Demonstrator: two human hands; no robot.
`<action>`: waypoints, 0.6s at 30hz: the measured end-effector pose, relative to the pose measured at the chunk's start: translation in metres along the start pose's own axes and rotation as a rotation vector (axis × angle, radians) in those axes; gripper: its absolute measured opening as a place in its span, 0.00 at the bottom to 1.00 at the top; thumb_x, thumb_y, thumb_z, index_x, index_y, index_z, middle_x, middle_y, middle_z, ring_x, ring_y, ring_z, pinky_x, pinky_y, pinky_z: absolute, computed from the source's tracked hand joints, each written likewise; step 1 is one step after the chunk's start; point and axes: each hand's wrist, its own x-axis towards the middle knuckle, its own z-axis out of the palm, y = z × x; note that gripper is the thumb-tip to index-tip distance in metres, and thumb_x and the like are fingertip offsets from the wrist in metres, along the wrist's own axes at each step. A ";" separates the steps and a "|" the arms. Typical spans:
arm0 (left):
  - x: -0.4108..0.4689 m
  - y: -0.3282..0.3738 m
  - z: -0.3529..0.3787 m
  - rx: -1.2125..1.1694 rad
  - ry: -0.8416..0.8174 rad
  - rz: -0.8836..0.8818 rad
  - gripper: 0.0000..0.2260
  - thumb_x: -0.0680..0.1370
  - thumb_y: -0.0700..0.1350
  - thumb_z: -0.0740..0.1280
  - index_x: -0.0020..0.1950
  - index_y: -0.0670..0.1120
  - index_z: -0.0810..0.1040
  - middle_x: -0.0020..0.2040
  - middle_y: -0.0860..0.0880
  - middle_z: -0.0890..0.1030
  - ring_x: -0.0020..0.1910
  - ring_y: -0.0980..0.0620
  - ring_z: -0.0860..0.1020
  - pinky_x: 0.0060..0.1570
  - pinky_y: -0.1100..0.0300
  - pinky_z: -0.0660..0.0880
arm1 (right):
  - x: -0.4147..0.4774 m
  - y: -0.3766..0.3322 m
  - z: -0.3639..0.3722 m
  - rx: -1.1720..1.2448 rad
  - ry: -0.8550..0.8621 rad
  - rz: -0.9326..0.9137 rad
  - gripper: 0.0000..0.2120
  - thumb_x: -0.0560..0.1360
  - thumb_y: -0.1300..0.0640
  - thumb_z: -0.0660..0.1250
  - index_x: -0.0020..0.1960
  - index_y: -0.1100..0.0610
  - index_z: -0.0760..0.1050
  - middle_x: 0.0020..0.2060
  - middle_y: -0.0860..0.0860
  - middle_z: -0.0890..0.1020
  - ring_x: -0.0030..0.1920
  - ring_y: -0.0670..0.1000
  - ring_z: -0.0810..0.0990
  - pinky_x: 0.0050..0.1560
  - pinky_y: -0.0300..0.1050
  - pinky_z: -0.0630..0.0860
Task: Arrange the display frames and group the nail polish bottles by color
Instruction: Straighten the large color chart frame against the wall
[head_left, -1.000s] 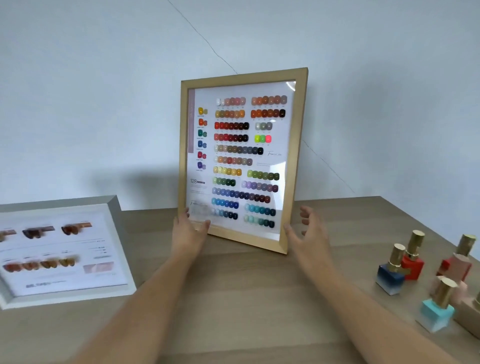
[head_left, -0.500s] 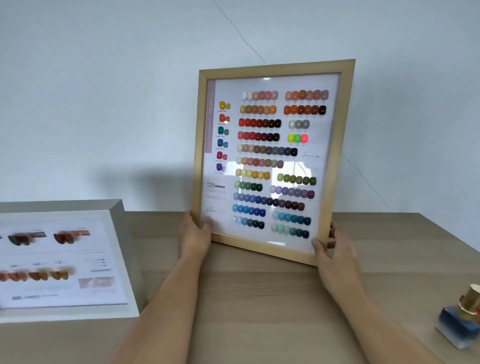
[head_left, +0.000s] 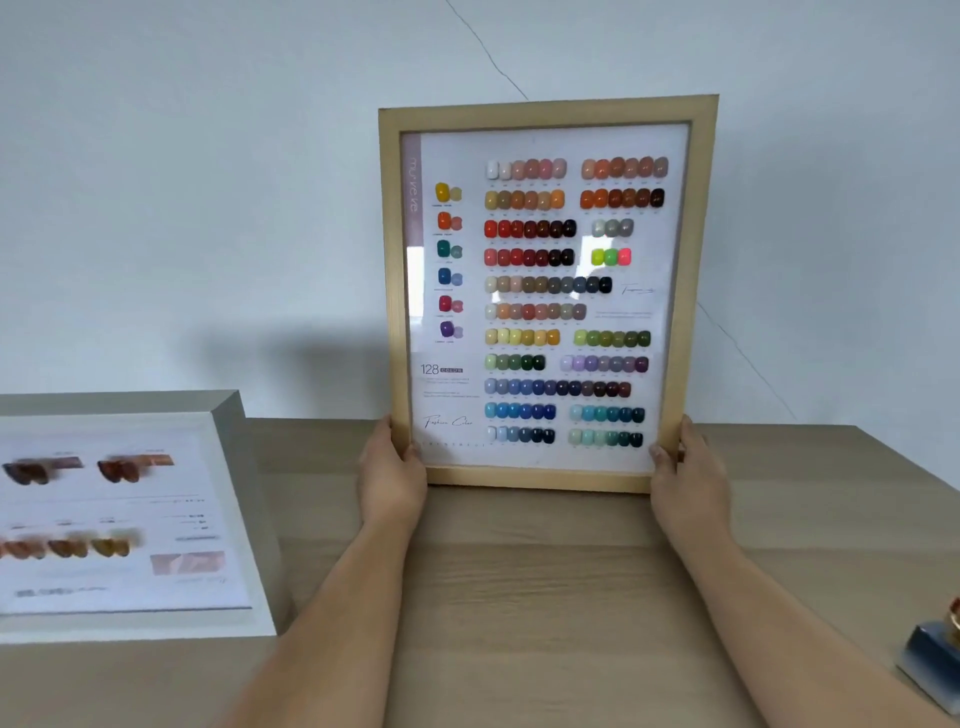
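Note:
A light wooden display frame (head_left: 545, 111) with a chart of many nail colour swatches stands upright on the wooden table, close to the white wall. My left hand (head_left: 390, 473) grips its lower left corner and my right hand (head_left: 684, 470) grips its lower right corner. A second, grey-white display frame (head_left: 244, 499) lies flat on the table at the left, showing brown nail samples. One blue nail polish bottle (head_left: 932, 665) with a gold cap shows only partly at the right edge.
The wooden table (head_left: 545, 597) stretches between the two frames and toward me. The white wall (head_left: 208, 182) rises right behind the standing frame. The table's right edge runs diagonally at the far right.
The wooden frame went from tilted to upright and square. My right hand, off the frame at first, now holds its lower right corner. The view shifted left, so most bottles left the picture.

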 end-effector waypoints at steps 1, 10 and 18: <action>-0.001 0.000 0.001 0.001 0.007 -0.002 0.14 0.75 0.37 0.62 0.60 0.44 0.74 0.56 0.44 0.80 0.57 0.43 0.76 0.57 0.55 0.71 | 0.003 0.001 0.002 0.008 -0.014 0.002 0.24 0.78 0.59 0.61 0.72 0.59 0.61 0.61 0.59 0.74 0.61 0.59 0.71 0.61 0.50 0.69; 0.003 0.006 0.010 0.029 0.024 -0.002 0.15 0.75 0.37 0.62 0.62 0.43 0.72 0.58 0.43 0.79 0.58 0.42 0.76 0.59 0.51 0.72 | 0.024 0.003 0.012 0.009 -0.025 0.008 0.24 0.78 0.60 0.61 0.72 0.61 0.61 0.65 0.59 0.71 0.64 0.59 0.70 0.63 0.49 0.66; 0.008 0.005 0.012 0.041 0.000 -0.024 0.12 0.76 0.39 0.62 0.59 0.46 0.74 0.55 0.45 0.81 0.55 0.42 0.77 0.55 0.55 0.72 | 0.029 0.004 0.013 -0.049 -0.047 0.007 0.22 0.77 0.60 0.61 0.71 0.61 0.63 0.61 0.59 0.73 0.61 0.59 0.71 0.59 0.48 0.68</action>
